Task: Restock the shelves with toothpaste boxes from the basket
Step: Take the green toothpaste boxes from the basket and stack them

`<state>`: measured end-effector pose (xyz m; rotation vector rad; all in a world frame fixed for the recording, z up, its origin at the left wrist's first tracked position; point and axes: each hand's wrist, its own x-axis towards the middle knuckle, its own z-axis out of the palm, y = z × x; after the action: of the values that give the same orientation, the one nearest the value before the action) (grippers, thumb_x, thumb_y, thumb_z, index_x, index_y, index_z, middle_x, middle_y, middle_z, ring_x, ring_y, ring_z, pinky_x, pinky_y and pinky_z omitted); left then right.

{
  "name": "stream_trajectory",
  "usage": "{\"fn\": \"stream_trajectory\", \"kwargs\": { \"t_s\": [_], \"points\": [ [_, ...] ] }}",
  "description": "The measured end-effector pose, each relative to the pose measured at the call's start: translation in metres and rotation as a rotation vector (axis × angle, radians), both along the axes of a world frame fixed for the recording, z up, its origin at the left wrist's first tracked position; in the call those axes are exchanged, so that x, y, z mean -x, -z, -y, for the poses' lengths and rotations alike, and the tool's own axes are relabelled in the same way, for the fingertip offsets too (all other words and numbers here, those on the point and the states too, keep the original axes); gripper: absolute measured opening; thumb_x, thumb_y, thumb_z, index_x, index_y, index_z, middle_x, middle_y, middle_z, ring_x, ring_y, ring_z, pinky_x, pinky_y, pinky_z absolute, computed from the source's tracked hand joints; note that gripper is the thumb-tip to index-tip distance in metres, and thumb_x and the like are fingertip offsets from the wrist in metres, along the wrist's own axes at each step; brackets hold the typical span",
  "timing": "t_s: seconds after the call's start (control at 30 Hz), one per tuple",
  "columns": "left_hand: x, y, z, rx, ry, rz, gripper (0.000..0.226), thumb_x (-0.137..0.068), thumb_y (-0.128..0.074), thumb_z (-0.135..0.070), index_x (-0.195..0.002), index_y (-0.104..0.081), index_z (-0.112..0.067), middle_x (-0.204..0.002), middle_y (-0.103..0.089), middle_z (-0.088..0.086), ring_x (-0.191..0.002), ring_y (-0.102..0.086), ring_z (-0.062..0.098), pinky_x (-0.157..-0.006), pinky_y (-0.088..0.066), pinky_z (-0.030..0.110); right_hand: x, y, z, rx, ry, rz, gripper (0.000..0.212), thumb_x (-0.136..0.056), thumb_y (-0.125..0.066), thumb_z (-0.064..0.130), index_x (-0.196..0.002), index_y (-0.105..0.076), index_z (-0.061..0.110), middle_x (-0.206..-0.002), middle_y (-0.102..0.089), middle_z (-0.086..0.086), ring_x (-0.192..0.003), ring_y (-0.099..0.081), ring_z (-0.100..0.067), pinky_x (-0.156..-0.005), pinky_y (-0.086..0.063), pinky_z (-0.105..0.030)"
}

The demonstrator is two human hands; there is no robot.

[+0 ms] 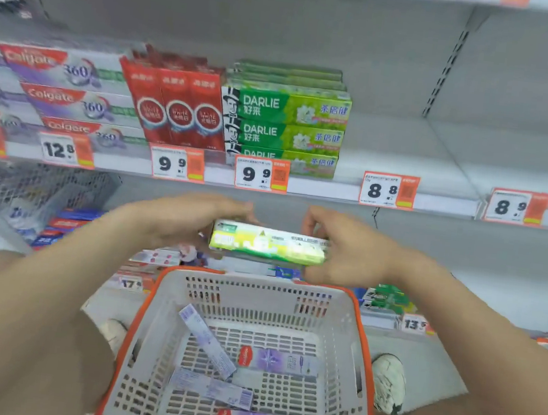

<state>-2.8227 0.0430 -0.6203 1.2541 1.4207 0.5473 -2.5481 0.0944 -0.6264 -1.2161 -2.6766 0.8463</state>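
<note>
The green toothpaste box [268, 244] is a long, glossy cardboard carton, green and yellow with white print, its lettering too blurred to read. It is held level in the air, lengthwise left to right, above the far rim of the basket [362, 335] and below the shelf edge. The left hand [188, 219] grips its left end, fingers curled over the top. The right hand [346, 250] grips its right end, fingers above and thumb beneath. Both ends of the carton are covered by the hands. The basket is grey slotted plastic with an orange rim, its near edge cut off by the frame. Four long purple and white boxes [278, 361] lie flat and scattered on its floor. On the smooth grey metal shelf [400, 154] sit stacked green boxes [286, 122], with upright red boxes [177, 109] to their left. Farther left are purple and white stacks [72, 96], partly cropped. Price tags [261, 174] line the shelf edge; their small print is illegible.
</note>
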Motion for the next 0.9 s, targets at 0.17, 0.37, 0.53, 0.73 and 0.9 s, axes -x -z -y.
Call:
{"fn": "stream_trajectory", "kwargs": {
  "t_s": [0.17, 0.37, 0.53, 0.73, 0.9],
  "points": [
    [0.002, -0.013, 0.01, -0.197, -0.046, 0.085, 0.032, -0.096, -0.073, -0.008, -0.126, -0.07, -0.018, -0.123, -0.071, 0.021, -0.101, -0.075, 0.028, -0.088, -0.064, 0.039, -0.009, -0.011, -0.013, 0.345, 0.084, -0.292, 0.023, -0.089, -0.083, 0.026, -0.095, -0.071, 0.008, -0.086, -0.077, -0.006, -0.07, -0.064, -0.01, -0.066, -0.046, -0.024],
    [-0.007, -0.016, 0.002, -0.401, -0.209, 0.101, 0.027, -0.1, -0.065, -0.002, -0.123, -0.063, -0.016, -0.123, -0.069, 0.014, -0.095, -0.078, 0.03, -0.081, -0.064, 0.033, 0.004, -0.018, -0.018, 0.33, 0.232, -0.401, 0.02, -0.089, -0.082, 0.023, -0.108, -0.078, 0.017, -0.094, -0.08, -0.009, -0.075, -0.073, -0.018, -0.073, -0.054, -0.033],
    [0.005, -0.034, -0.012, -0.703, -0.309, 0.239, 0.027, -0.1, -0.069, -0.012, -0.125, -0.065, -0.021, -0.127, -0.071, 0.006, -0.116, -0.071, 0.033, -0.089, -0.061, 0.045, 0.013, -0.033, -0.026, 0.149, 0.561, -0.78, 0.071, -0.058, -0.099, 0.054, -0.121, -0.069, 0.037, -0.11, -0.077, -0.001, -0.099, -0.076, -0.016, -0.089, -0.059, -0.036],
    [-0.004, -0.068, -0.034, -1.007, -0.427, 0.059, 0.047, -0.103, -0.068, -0.025, -0.146, -0.05, -0.03, -0.145, -0.06, -0.008, -0.136, -0.057, 0.013, -0.112, -0.05, 0.047, 0.035, -0.057, -0.031, 0.017, 0.648, -1.285, 0.066, -0.083, -0.089, 0.022, -0.14, -0.057, 0.019, -0.127, -0.072, -0.01, -0.11, -0.073, -0.011, -0.092, -0.06, -0.03],
    [-0.006, -0.087, -0.07, -1.096, -0.641, -0.436, 0.055, -0.101, -0.064, -0.048, -0.149, -0.052, -0.024, -0.139, -0.059, -0.003, -0.132, -0.051, 0.019, -0.113, -0.04, 0.042, 0.052, -0.067, -0.069, -0.27, 0.681, -1.254, 0.066, -0.086, -0.085, 0.035, -0.144, -0.056, 0.023, -0.135, -0.068, 0.0, -0.126, -0.066, -0.014, -0.106, -0.055, -0.044]
  ]
}}
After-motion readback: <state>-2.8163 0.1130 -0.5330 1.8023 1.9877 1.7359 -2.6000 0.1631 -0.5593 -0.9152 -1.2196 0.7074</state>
